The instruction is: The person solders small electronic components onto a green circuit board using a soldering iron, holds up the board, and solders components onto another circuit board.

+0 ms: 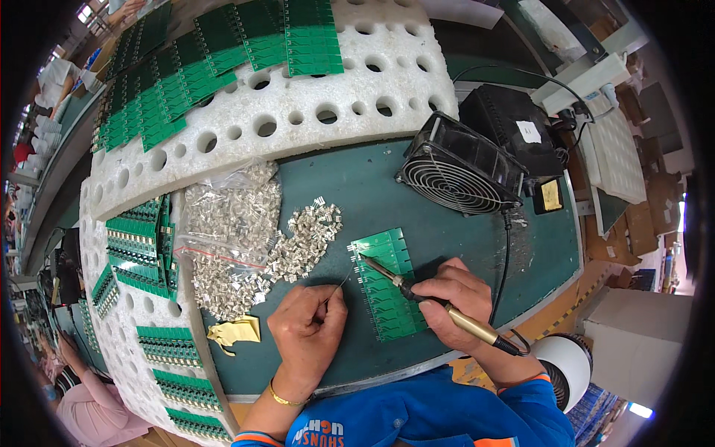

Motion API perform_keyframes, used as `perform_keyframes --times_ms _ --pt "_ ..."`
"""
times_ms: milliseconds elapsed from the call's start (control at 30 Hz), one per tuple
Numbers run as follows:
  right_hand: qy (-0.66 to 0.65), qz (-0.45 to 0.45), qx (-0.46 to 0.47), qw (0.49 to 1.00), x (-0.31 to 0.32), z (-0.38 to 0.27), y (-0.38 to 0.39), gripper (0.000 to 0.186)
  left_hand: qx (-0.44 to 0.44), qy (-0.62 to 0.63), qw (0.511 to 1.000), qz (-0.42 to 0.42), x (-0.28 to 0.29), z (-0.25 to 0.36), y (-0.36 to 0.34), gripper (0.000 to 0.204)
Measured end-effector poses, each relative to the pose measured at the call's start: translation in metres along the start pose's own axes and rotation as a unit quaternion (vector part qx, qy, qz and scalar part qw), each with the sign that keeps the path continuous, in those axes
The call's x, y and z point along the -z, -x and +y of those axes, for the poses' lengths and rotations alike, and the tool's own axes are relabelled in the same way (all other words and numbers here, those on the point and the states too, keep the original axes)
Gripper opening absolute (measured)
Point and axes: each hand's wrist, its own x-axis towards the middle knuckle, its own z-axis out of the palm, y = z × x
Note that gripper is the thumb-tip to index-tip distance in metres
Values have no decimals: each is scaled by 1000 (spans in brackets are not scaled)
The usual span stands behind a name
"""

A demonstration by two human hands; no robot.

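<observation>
Right hand (pixel 456 304) is gripping a soldering iron (pixel 404 286), green board (pixel 389 307) just left; left hand (pixel 307 326) pinches some skinny wire (pixel 345 279).

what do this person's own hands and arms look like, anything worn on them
The left hand and right hand are ungloved. A gold-coloured bracelet circles the left wrist. The forearms are bare below short blue sleeves edged in orange.

- Thin grey wire (pixel 345 280): lower end hidden inside left hand (pixel 308 326).
- Slim gold-and-black soldering iron (pixel 403 284): tip too small for me to judge contact with green rectangular circuit board (pixel 387 309).
- White perforated foam slab (pixel 350 86): cut off above.
- Pink-clad co-worker (pixel 100 411): blurred.
</observation>
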Motion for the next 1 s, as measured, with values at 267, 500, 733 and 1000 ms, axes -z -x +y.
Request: perform_keyframes --times_ms 267,500,733,1000 --pt "-1 -3 6 1000 -1 1 0 20 -16 0 1000 -1 -1 -1 -1 9" --pt "7 -4 11 1000 0 0 1 23 -18 4 1000 -1 -4 -2 0 6" --pt "13 -7 25 1000 -1 2 2 21 -34 -4 999 1 -8 -4 -1 6" --pt "14 -16 34 999 0 2 3 22 -11 -3 1000 -4 -7 -2 1 5"
